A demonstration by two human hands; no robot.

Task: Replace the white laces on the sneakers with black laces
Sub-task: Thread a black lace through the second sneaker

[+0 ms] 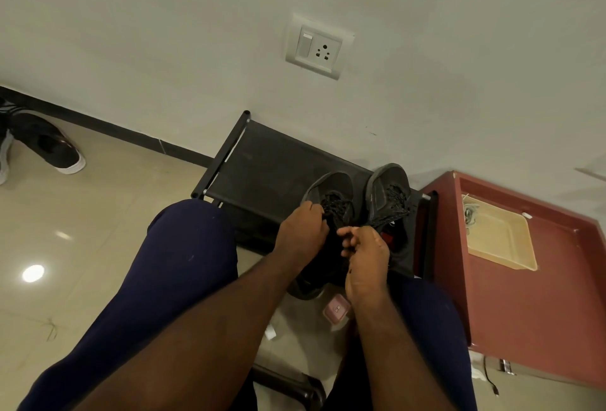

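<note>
The fingers [311, 210] of the left hand [303, 235] were curled down onto the black lace [337, 205] of a dark sneaker [334, 186], gripping it at the upper eyelets. The fingers [348, 242] of the right hand [367, 258] were bent in toward the thumb just beside the same shoe's tongue; whether a lace end was pinched there could not be told against the dark fabric. A second sneaker [388, 181], also threaded in black, was stood touching the first on its right. Both were set on a black shoe rack [269, 161] placed against the wall. To the right, a beige tray [501, 240] was seen on a reddish-brown cabinet [541, 296], with a pale tangle of cord [470, 212] at its far corner. A small pink box [336, 309] lay on the tiled floor [98, 214] beneath the wrists, and navy-clad knees [183, 246] were spread to either side. A wall socket [316, 46] was mounted above, and another shoe [49, 145] lay far left.
</note>
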